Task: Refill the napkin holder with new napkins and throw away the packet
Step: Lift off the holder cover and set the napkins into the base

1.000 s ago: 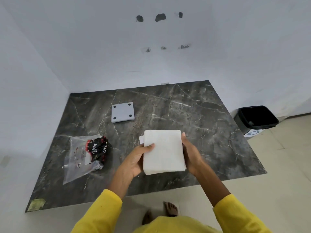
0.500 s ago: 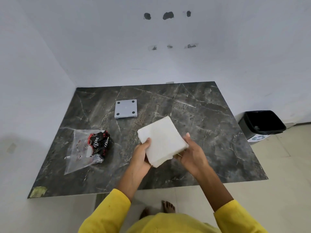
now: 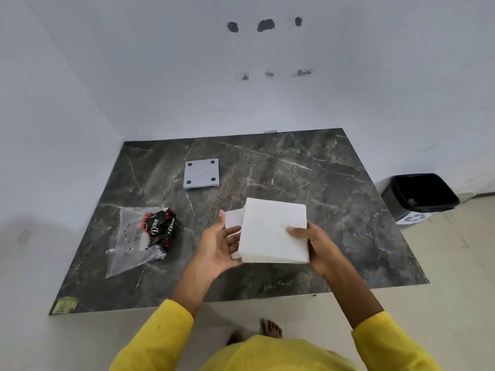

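Note:
A thick stack of white napkins (image 3: 273, 231) is held flat above the near middle of the dark marble table (image 3: 334, 183). My right hand (image 3: 318, 245) grips its right edge with the thumb on top. My left hand (image 3: 217, 245) is palm-up at the stack's left edge, fingers under it, with a few loose napkins sticking out there. The emptied clear plastic packet (image 3: 139, 236), with a black and red printed end, lies on the table to the left. A grey square napkin holder base (image 3: 201, 173) with dark corner dots sits farther back.
A black bin (image 3: 420, 194) stands on the pale floor to the right of the table. White walls close the table's back and left sides. A yellowish sticker (image 3: 64, 303) marks the table's near left corner. My bare feet show under the table's front edge.
The napkin stack was turned from a tilted, diamond-like angle to lie square and flatter. My left hand slid from gripping its lower corner to cupping under its left edge.

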